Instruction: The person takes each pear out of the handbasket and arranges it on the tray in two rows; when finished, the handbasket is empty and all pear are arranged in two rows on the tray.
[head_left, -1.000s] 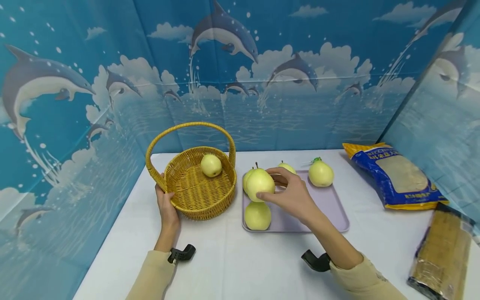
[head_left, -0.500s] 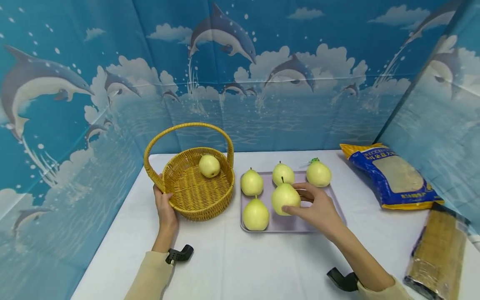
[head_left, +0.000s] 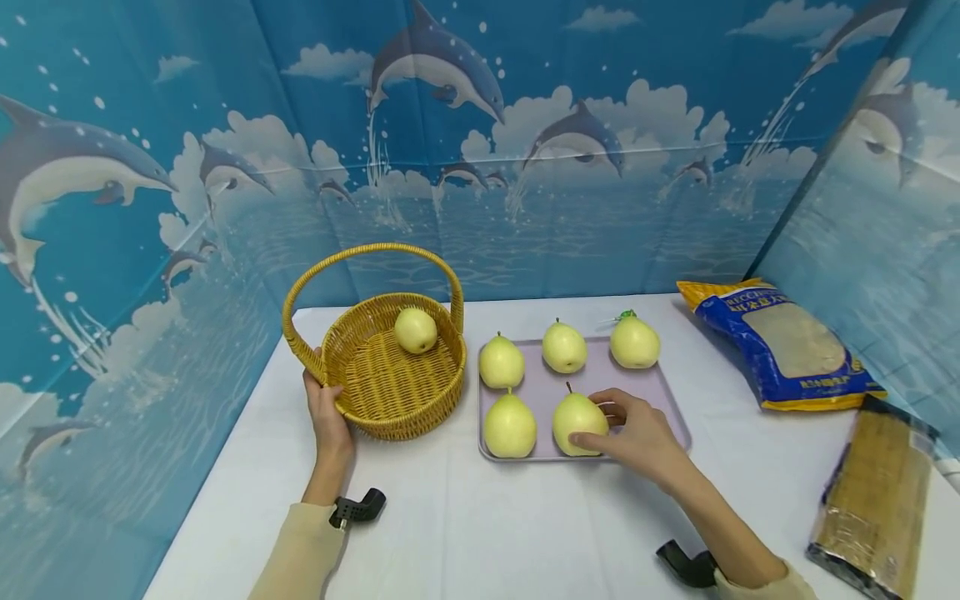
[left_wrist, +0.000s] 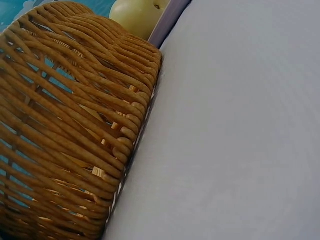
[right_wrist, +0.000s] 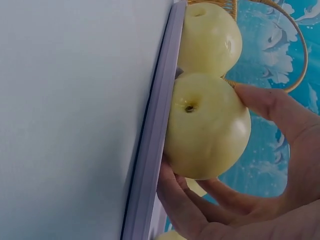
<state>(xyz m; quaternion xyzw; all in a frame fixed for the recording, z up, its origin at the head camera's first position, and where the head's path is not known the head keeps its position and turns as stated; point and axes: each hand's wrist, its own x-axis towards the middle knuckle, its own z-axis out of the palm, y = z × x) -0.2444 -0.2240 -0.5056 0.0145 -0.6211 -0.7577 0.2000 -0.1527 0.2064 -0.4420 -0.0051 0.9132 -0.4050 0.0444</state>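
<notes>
My right hand (head_left: 637,433) grips a pale green pear (head_left: 578,422) with its stem up, at the front middle of the lilac tray (head_left: 543,392). In the right wrist view, thumb and fingers lie on opposite sides of this pear (right_wrist: 207,127), close by the tray's rim. Several more pears share the tray, one of them (head_left: 510,426) just left of the held one. On the left, my left hand (head_left: 327,417) holds the side of a round wicker basket (head_left: 397,383) with a tall handle. One pear (head_left: 416,331) lies inside it. The basket's woven wall (left_wrist: 75,125) fills much of the left wrist view.
A blue and yellow bag (head_left: 787,346) lies at the back right. In front of it is a brown, plastic-wrapped packet (head_left: 873,500). A dolphin-print curtain (head_left: 480,167) encloses the white table (head_left: 480,533) at the back and sides.
My right hand has carried the pear from the tray's left side rightward, then down to the tray's front middle. The left hand still holds the basket in place.
</notes>
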